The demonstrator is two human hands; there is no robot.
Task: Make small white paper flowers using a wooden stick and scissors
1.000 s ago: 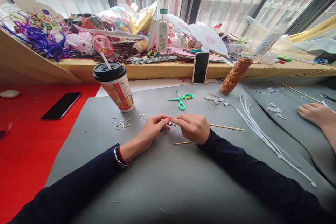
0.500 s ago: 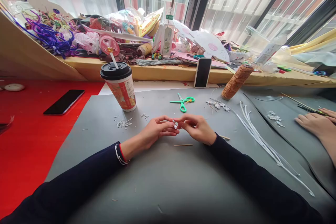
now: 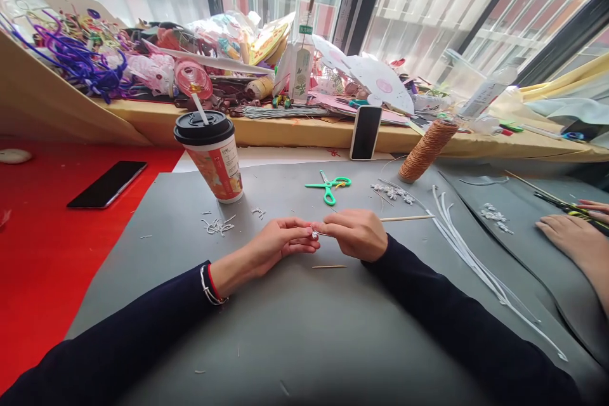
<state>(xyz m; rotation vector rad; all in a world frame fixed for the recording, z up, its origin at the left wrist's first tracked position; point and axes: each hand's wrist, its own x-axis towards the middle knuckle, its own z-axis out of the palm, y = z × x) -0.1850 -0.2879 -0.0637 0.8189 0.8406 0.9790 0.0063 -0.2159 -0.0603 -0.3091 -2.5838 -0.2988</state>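
Observation:
Pinched at the fingertips of my left hand (image 3: 280, 242) is a small white knotted cord piece (image 3: 314, 235), mostly covered by the fingers. My right hand (image 3: 356, 233) is closed right beside it, fingertips almost touching the piece. Out behind the right hand sticks a thin wooden stick (image 3: 409, 218), which the hand seems to grip; its front end is hidden among the fingers. Just below the hands, a toothpick-like stick (image 3: 330, 266) lies on the grey mat (image 3: 266, 342). Green scissors (image 3: 328, 186) lie open beyond my fingers.
White cord scraps (image 3: 219, 226) and a lidded paper cup (image 3: 212, 158) are at left. Rightward lie white cords (image 3: 469, 254), knotted white pieces (image 3: 392, 192) and a brown thread spool (image 3: 427, 151). A phone (image 3: 366, 133) leans upright. Another person's hand (image 3: 568, 231) is at far right.
My right hand has turned over, knuckles now up, and the wooden stick behind it has swung higher and shows more length. My left hand still pinches the white piece.

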